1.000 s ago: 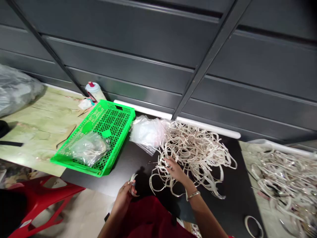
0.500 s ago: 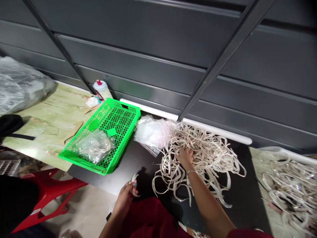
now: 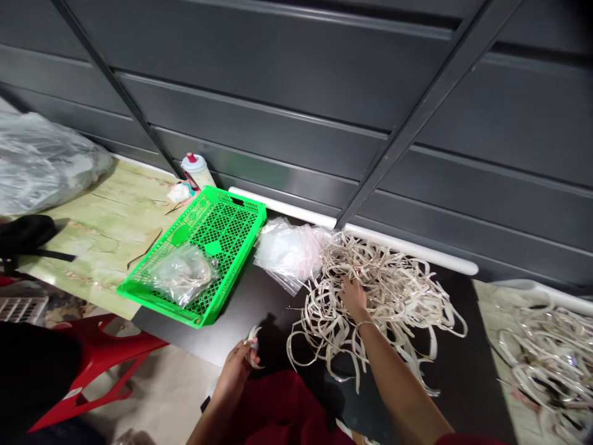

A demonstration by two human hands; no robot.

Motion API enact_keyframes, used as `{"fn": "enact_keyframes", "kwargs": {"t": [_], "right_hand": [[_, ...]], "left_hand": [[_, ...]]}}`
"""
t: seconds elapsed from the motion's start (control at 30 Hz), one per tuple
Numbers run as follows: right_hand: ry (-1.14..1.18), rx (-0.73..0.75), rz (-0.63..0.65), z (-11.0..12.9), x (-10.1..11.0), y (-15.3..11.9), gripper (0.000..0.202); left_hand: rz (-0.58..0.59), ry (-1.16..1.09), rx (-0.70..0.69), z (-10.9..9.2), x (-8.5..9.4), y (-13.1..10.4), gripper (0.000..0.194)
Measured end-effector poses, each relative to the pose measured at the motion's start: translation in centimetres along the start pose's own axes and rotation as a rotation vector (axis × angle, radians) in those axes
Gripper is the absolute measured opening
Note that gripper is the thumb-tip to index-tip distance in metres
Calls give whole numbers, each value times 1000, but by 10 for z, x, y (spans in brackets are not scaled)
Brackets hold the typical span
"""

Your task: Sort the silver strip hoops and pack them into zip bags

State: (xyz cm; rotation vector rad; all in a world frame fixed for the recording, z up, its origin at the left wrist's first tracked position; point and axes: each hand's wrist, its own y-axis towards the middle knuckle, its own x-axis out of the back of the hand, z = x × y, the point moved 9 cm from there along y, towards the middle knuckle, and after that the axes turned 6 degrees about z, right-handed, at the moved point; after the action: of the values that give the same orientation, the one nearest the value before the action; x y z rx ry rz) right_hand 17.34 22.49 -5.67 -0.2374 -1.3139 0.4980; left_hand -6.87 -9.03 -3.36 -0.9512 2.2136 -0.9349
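Resting with its fingers down among the strips, the person's right hand (image 3: 354,298) is touching the near left part of a loose, tangled heap of curled off-white strips (image 3: 403,296). Its fingertips are hiding between the loops, so I cannot tell whether they are gripping anything or how wide they are standing. Most of the heap is lying beyond this hand and to its right, with a few loops curling out on its left. No single long axis is showing in there: the strips are crossing and bending every way, while the heap as a whole is spreading wider from left to right than from front to back.

The left hand (image 3: 237,361) is staying out of the heap, well to its left and nearer the body, and its fingers are pinching a short curved bundle of off-white strips (image 3: 253,334), whose open side seems to be facing the heap. So the right hand is clearly the nearer one.

Farther out, a flat stack of clear plastic bags (image 3: 287,250) is lying against the heap's far left edge. Left of that, a bright green lattice plastic basket (image 3: 248,262) is holding a filled clear plastic bag (image 3: 185,277).
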Motion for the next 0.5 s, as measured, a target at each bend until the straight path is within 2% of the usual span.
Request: {"fn": "enact_keyframes", "kwargs": {"t": [0.1, 0.23, 0.37, 0.5], "right_hand": [[147, 33, -63, -4, 15, -1, 46], [396, 45, -184, -19, 48, -10, 37], [702, 55, -323, -41, 79, -35, 33], [978, 87, -373, -54, 91, -64, 33]], "left_hand": [[18, -23, -3, 1, 1, -1, 38], [27, -26, 1, 0, 2, -2, 36], [59, -9, 3, -2, -2, -2, 37], [64, 9, 4, 0, -5, 0, 38]]}}
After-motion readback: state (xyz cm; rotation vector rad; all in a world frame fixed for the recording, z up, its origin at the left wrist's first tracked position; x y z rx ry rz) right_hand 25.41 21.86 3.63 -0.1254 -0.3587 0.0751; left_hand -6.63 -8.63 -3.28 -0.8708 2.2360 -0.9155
